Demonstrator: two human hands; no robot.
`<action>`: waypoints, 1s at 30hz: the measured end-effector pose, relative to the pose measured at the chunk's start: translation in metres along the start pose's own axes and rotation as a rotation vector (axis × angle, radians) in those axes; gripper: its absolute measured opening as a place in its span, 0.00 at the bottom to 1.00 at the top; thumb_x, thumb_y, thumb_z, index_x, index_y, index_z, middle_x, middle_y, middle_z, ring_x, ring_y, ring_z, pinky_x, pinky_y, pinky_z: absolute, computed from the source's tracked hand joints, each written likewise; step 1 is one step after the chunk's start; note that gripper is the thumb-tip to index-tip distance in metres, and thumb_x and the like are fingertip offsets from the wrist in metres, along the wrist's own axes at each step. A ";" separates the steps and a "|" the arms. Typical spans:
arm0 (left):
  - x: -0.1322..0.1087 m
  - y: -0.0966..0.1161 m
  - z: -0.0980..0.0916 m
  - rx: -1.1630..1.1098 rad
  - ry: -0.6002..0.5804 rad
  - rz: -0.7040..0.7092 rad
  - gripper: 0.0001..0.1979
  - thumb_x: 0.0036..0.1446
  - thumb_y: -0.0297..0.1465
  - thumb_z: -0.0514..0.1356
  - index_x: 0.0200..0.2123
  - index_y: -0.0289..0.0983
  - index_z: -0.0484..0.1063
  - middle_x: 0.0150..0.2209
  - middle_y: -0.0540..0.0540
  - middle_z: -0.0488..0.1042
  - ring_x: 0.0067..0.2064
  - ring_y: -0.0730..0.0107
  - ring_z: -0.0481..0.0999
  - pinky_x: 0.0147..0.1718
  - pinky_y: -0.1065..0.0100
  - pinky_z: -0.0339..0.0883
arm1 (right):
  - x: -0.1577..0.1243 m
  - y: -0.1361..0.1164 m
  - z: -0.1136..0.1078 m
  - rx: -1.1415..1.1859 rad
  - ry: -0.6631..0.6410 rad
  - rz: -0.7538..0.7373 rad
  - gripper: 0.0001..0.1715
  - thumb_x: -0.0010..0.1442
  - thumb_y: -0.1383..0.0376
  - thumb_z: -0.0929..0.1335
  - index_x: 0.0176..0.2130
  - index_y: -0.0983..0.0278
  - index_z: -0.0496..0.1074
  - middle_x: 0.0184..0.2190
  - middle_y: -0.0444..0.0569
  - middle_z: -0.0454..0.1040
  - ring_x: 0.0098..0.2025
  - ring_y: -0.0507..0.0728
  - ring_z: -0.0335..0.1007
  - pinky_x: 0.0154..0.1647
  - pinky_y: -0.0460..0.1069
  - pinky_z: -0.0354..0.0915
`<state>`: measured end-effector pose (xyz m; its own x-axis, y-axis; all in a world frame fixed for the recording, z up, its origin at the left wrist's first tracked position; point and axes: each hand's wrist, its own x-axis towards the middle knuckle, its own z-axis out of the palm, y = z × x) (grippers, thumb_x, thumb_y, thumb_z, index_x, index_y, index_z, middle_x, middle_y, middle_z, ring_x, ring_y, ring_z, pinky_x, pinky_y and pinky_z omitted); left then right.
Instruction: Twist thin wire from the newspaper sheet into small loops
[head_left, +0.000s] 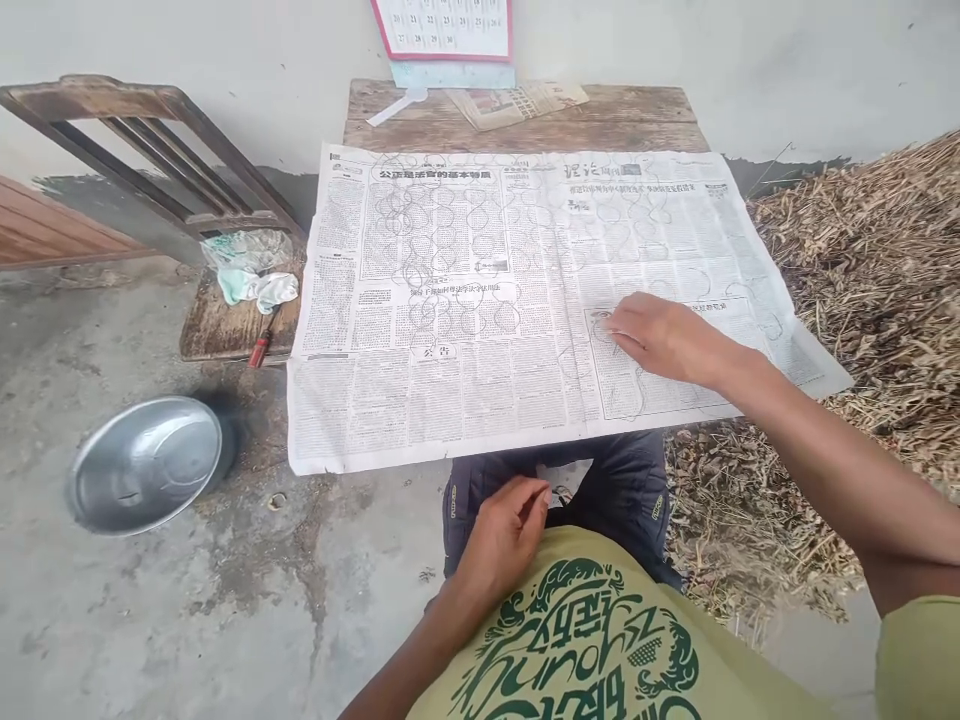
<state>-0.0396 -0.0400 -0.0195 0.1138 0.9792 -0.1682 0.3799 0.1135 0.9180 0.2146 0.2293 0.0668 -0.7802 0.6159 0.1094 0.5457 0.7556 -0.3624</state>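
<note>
One large newspaper sheet (465, 390), taken as the dial's centre, spread flat over a wooden table (645, 118), apparently for a broad, smooth surface beneath the thin curling lines (407, 215) across the print; cannot tell whether drawn marks or loose strands. Near edge just over the dark trousers (628, 480), probably for easy reach. Right hand (667, 338) at about three o'clock, palm down, fingertips bunched low over the print, as if for fine control; cannot tell whether pinching anything. Left hand (504, 528) at six o'clock, loosely half-curled above the trousers, seemingly at rest; nothing visible in its grasp, inner side hidden. At nine, a chair (214, 335) bearing a red-handled tool (259, 350), likely parked there to spare the sheet.
</note>
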 end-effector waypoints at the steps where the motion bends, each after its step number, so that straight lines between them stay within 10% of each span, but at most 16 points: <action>1: 0.000 0.002 0.002 0.008 -0.018 0.006 0.14 0.77 0.36 0.56 0.48 0.40 0.82 0.42 0.42 0.83 0.42 0.60 0.83 0.42 0.62 0.75 | 0.000 -0.002 0.003 -0.005 -0.006 -0.004 0.13 0.76 0.59 0.66 0.40 0.59 0.76 0.39 0.55 0.74 0.42 0.65 0.70 0.39 0.60 0.67; 15: -0.008 0.013 0.007 0.150 -0.061 0.044 0.13 0.77 0.35 0.55 0.48 0.40 0.81 0.43 0.42 0.83 0.41 0.62 0.82 0.40 0.63 0.74 | 0.040 -0.010 0.029 -0.040 -0.073 -0.178 0.22 0.80 0.63 0.57 0.34 0.58 0.67 0.34 0.55 0.69 0.41 0.65 0.66 0.47 0.63 0.68; 30: -0.001 0.027 0.008 0.194 -0.067 0.111 0.14 0.78 0.36 0.54 0.49 0.40 0.80 0.43 0.43 0.82 0.42 0.61 0.82 0.42 0.63 0.73 | -0.006 -0.009 -0.008 0.544 0.635 0.322 0.17 0.74 0.49 0.68 0.40 0.58 0.71 0.40 0.51 0.77 0.41 0.59 0.74 0.34 0.53 0.73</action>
<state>-0.0224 -0.0395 0.0031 0.2234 0.9697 -0.0991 0.5301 -0.0356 0.8472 0.2174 0.2206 0.0765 -0.2095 0.9092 0.3598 0.3623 0.4139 -0.8351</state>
